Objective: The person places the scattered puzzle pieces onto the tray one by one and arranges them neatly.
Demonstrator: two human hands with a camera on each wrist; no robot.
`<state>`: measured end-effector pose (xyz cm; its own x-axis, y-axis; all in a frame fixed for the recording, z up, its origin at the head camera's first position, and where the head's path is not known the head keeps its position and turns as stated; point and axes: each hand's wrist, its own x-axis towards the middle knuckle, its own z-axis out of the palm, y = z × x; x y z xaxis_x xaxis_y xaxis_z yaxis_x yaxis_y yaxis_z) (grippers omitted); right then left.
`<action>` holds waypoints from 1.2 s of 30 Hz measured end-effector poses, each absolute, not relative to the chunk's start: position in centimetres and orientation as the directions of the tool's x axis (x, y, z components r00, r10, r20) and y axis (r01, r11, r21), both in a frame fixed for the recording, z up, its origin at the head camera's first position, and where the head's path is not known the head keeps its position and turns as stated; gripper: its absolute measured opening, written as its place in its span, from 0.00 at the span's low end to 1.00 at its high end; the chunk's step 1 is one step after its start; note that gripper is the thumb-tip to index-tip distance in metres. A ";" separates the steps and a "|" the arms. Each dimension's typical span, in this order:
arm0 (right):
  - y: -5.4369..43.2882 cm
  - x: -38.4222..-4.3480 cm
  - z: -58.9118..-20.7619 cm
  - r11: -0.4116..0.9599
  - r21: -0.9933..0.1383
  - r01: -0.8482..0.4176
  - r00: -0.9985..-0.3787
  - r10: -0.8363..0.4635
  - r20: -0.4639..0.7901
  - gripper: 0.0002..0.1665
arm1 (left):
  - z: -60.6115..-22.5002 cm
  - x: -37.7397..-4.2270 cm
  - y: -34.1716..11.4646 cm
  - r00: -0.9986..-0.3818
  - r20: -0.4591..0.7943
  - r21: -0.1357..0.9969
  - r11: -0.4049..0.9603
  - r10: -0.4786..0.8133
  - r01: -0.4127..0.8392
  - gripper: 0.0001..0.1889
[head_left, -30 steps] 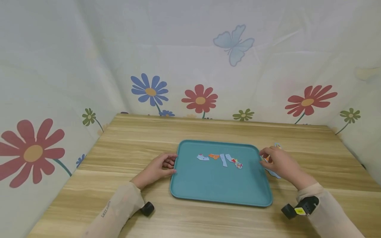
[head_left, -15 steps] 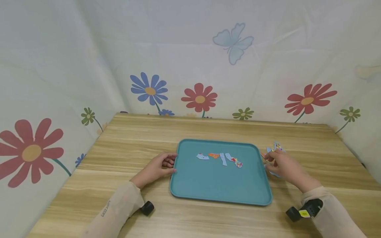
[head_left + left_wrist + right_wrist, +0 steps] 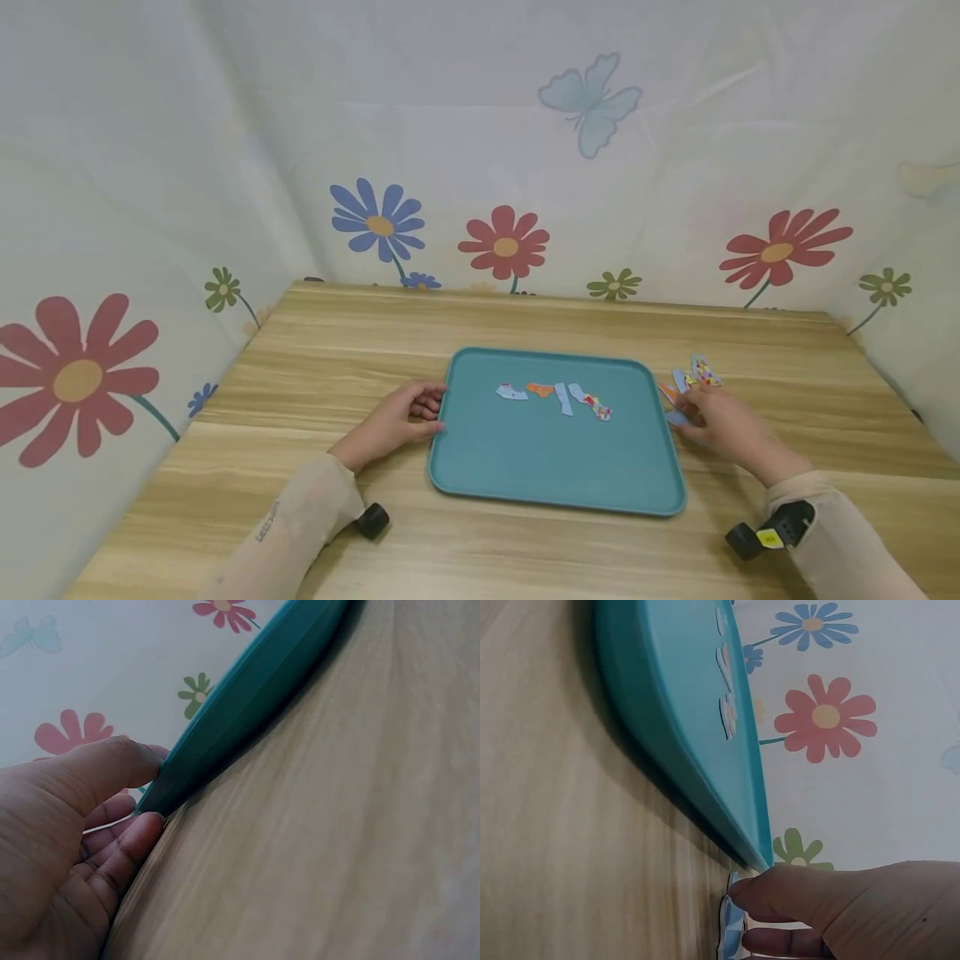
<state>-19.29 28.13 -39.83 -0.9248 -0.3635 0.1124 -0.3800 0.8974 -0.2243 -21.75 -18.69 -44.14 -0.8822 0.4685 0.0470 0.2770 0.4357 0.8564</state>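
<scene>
In the head view, a teal tray [image 3: 557, 467] lies flat on the table. My left hand [image 3: 397, 421] holds its left rim, thumb and fingertips against the edge; the left wrist view shows the thumb [image 3: 139, 761] touching the rim. My right hand [image 3: 723, 421] is down over irregular flat puzzle pieces [image 3: 703, 368] beside the tray's right rim. Its thumb touches a pale blue piece [image 3: 731, 926] in the right wrist view. The hand partly covers these pieces, and whether it pinches one is unclear. An orange piece [image 3: 667, 392] shows near its fingertips.
Several pieces, including a light blue strip [image 3: 563, 399] and a multicoloured one [image 3: 600, 408], lie in a row on the tray's upper half. The wooden table [image 3: 375, 325] meets a flower-printed cloth backdrop [image 3: 450, 108] behind and at the sides.
My right hand has moved from the tray's right rim slightly right, onto the puzzle pieces; more of the orange and blue ones now show. My left hand stays at the rim.
</scene>
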 end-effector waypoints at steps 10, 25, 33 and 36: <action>28.4 -19.5 -39.9 0.909 -0.233 -0.346 -0.938 -0.343 0.052 0.14 | -43.9 -21.6 -18.7 -0.884 0.044 0.854 0.441 0.466 0.275 0.31; 27.4 -19.7 -39.4 0.926 -0.243 -0.290 -0.953 -0.303 -0.018 0.15 | -44.1 -21.6 -18.8 -0.882 0.056 0.846 0.447 0.468 0.291 0.30; 27.3 -19.7 -39.6 0.939 -0.199 -0.280 -0.958 -0.288 -0.010 0.17 | -44.0 -21.6 -18.8 -0.881 0.049 0.845 0.451 0.470 0.288 0.30; 27.4 -19.5 -39.4 0.938 -0.205 -0.281 -0.957 -0.289 -0.008 0.19 | -43.8 -21.6 -18.8 -0.878 0.053 0.846 0.445 0.475 0.292 0.30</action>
